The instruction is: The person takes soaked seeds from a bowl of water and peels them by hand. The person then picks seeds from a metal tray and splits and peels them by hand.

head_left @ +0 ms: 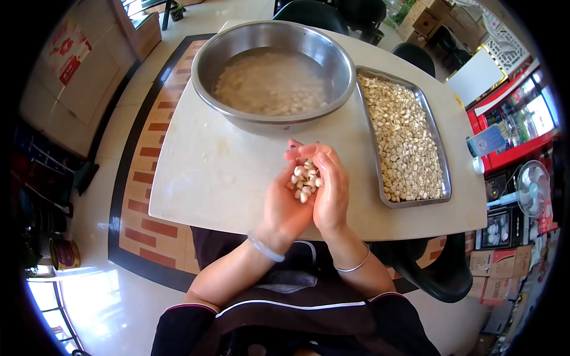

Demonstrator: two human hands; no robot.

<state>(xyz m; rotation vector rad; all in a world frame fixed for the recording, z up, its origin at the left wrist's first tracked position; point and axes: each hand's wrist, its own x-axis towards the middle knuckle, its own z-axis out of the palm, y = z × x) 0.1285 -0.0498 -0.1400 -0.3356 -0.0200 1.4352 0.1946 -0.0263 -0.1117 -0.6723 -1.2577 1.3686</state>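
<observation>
Where the dark sleeves end: bare forearms extend forward across the near edge of the table.
Wrists: pale bangle at left, silver bangle at right.
Left hand: cupped, palm turned up, bearing a small heap of seeds.
Right hand: curved against the left, enclosing the same heap from its side.
Seeds: pale, loose, in the hollow between both palms, above the table.
Tray: metal, right of the hands, covered with pale pieces.
Bowl: steel, beyond the hands, containing cloudy water over pale contents.
Background: dark chair behind the table.
</observation>
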